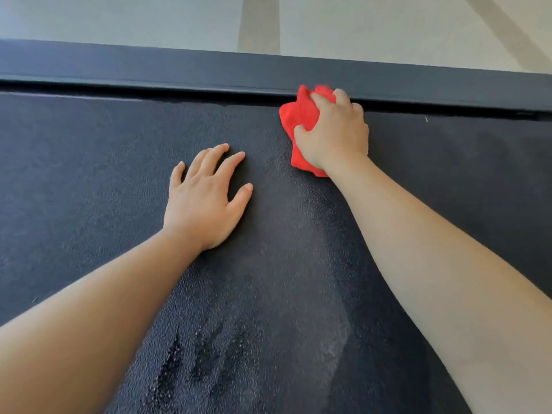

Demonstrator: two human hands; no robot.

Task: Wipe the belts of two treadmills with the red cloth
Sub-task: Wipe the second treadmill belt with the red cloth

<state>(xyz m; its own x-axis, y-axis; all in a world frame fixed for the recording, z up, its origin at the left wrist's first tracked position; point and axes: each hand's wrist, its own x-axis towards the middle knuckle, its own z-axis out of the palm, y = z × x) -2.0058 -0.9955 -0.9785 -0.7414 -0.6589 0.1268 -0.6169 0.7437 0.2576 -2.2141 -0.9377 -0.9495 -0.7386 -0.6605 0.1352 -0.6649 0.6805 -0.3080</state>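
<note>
So the view looks straight down at a dark, pebbly treadmill belt that fills pretty much the whole shot. Starting on the left, the left hand lies flat on the belt, palm down, fingers straight and spread a bit, thumb out to the side, holding nothing, with the bare forearm coming in from the bottom left corner. Lower down, between the two arms, there are a few dark smears on the belt texture, and just right of them a paler, hazy band runs up the belt toward the cloth. Can't tell if that's damp or just dust. Further right and higher up sits the red cloth, bunched into a wad on the far edge of the belt, right up against the dark side rail that runs across the top. The right hand is on top of it, fingers curled over the wad and thumb hooked into its near side, gripping it and pressing it on the belt. Beyond the rail there's light grey floor.
</note>
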